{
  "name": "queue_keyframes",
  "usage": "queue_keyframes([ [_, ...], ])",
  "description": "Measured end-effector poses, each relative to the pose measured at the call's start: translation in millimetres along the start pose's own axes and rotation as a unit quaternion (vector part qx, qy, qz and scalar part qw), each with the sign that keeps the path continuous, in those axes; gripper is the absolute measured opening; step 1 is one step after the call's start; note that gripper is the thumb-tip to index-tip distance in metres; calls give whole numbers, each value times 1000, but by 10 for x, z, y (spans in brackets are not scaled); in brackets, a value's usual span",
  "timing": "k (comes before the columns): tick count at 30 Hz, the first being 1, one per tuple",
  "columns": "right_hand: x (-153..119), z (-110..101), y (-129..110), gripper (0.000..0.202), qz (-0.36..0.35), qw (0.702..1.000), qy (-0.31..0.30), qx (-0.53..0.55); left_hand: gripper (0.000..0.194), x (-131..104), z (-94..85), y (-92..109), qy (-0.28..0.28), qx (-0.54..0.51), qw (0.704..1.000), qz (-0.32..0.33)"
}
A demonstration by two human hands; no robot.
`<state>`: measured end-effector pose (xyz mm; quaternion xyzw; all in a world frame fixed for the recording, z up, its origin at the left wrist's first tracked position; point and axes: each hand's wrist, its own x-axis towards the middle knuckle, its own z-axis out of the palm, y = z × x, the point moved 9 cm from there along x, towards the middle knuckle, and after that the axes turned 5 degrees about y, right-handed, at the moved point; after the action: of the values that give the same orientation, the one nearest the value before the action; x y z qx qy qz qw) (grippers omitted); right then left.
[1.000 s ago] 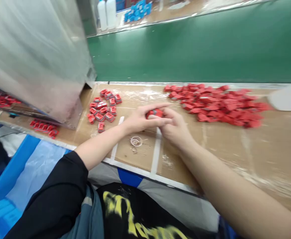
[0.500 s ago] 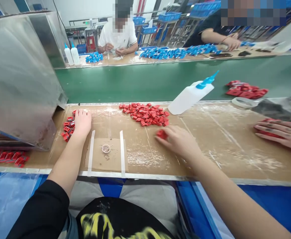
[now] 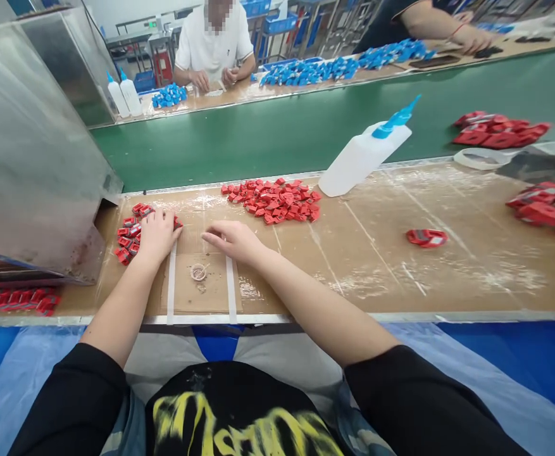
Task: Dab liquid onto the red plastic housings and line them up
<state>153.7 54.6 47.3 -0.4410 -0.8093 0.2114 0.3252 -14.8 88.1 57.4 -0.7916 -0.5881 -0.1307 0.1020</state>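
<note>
At far left, below the metal box (image 3: pixel 25 152), a row of small red pieces (image 3: pixel 21 299) lies along the near edge of the table (image 3: pixel 471 285); they look like light, rigid plastic, so a finger-and-thumb pinch across the sides should be enough. Right of the box sits a cluster of red pieces (image 3: pixel 126 240), and the left hand (image 3: pixel 156 239) is laid over its right part (whether it has closed on a piece is hidden under the palm). These have grey trim and would probably slide on the glossy covering, so pressing down may shift rather than lift them. Next comes a small round dish (image 3: pixel 198 272) between two white strips (image 3: pixel 231 285), then the right hand (image 3: pixel 234 240), apart from the left, thumb and fingers near each other; nothing shows in it, though I cannot tell whether the tips meet. Beyond it lies a heap of red parts (image 3: pixel 277 201), angular and loose, likely best taken singly from its edge. Past the white bottle (image 3: pixel 355 161), a lone red item (image 3: pixel 426 238) rests well apart, its long sides free for an easy hold
</note>
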Motion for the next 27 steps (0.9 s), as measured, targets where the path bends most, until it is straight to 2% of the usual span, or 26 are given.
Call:
queue_keyframes([
  [2,-29,50,137,37,14,1000,-3,18,40,-124,5,-77,-10,47,999,-3],
  [4,-93,95,230,37,17,999,-27,27,40,-232,1,-50,-14,55,998,21],
  [7,-157,130,251,37,5,997,-61,46,42,-303,22,5,-37,51,996,68],
  [11,-143,106,245,35,9,996,-63,61,41,-293,60,32,-89,16,985,149],
  [13,-134,96,242,36,9,996,-64,64,44,-291,16,-18,-83,20,988,132],
  [16,-134,84,237,36,6,996,-66,61,52,-349,-84,-97,-43,88,993,63],
  [19,-140,87,238,36,9,996,-75,50,57,-426,-124,-97,-21,146,989,25],
  [21,-143,95,230,35,9,995,-83,45,57,-434,-104,-93,-25,146,989,17],
  [24,-142,103,227,34,12,995,-90,41,51,-406,-53,-62,-43,107,992,42],
  [27,-140,108,236,34,14,995,-90,40,54,-383,-69,-90,-35,83,995,45],
])
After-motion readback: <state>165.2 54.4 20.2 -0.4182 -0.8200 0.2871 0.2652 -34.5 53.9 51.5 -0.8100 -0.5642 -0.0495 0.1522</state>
